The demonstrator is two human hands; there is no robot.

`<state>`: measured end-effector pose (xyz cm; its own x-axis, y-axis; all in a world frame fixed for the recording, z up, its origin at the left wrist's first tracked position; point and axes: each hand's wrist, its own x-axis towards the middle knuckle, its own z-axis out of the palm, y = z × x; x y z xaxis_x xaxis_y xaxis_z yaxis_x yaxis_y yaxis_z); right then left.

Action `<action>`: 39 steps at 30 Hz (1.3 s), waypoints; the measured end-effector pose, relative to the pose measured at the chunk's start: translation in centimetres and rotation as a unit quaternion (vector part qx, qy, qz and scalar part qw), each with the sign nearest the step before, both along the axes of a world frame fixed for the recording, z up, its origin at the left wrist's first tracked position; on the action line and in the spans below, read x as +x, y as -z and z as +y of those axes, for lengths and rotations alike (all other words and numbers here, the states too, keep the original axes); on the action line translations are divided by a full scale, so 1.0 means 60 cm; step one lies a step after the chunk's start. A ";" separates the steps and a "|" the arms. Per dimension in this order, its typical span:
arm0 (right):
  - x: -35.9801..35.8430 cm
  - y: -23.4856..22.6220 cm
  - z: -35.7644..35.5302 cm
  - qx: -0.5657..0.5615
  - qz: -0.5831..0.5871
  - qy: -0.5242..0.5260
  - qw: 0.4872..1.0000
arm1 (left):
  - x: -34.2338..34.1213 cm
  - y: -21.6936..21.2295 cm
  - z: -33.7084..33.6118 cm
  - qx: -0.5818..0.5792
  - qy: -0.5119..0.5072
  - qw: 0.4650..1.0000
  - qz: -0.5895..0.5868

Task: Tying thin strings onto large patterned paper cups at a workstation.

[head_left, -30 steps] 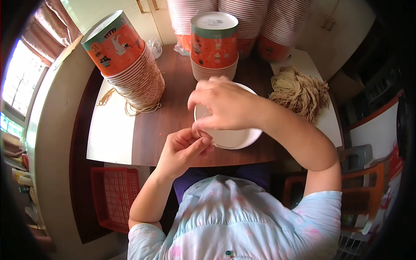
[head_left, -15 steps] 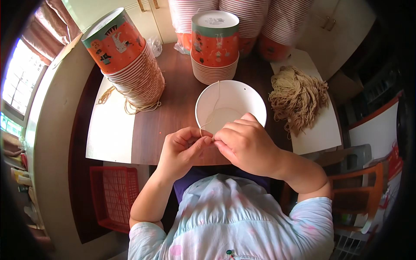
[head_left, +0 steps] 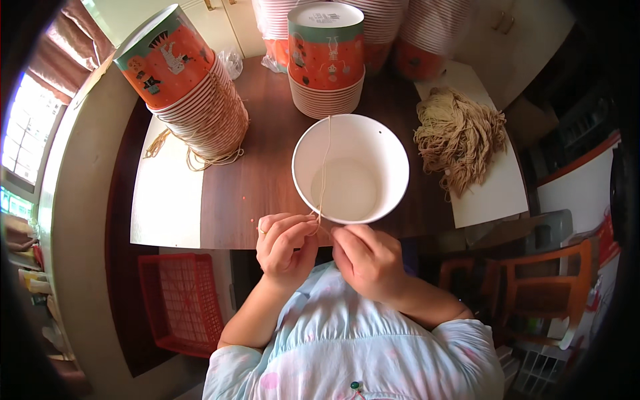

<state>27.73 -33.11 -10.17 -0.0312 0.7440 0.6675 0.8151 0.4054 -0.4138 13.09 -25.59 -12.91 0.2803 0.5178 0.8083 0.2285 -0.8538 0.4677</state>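
Observation:
A white paper bucket (head_left: 383,160) stands upright on the table in front of me, with a small dark hole near its far right rim. A thin tan cord (head_left: 325,163) runs from its far rim across the mouth to my fingers at the near rim. My left hand (head_left: 287,248) is closed, fingertips pinching the cord just left of the near rim; a ring shows on one finger. Beside it, my right hand (head_left: 371,261) is closed too, thumb and fingers pressed together on the cord's end. Its fingertips partly hide the strand.
Nested printed buckets (head_left: 327,60) stand upside down behind. A leaning stack (head_left: 177,73) at left has tan cords hanging along it. Taller stacks (head_left: 370,20) fill the back. A heap of tan cords (head_left: 460,140) lies right. A red crate (head_left: 181,300) and wooden chair (head_left: 543,287) are below table level.
Both hands have come lower, toward my body, and a little apart. The cord now stretches straighter across the bucket, and my right hand no longer covers the bucket's near rim.

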 end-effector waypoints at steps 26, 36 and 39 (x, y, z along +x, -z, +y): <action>-0.047 0.047 0.081 -0.216 0.538 -0.128 0.805 | -0.004 0.019 -0.011 -0.558 0.171 0.690 -0.428; -0.045 0.063 0.081 -0.272 0.627 -0.163 0.712 | -0.007 0.016 -0.022 -0.383 0.034 0.881 -0.276; -0.048 0.060 0.080 -0.266 0.631 -0.158 0.711 | -0.007 0.026 -0.019 -0.333 0.011 0.908 -0.255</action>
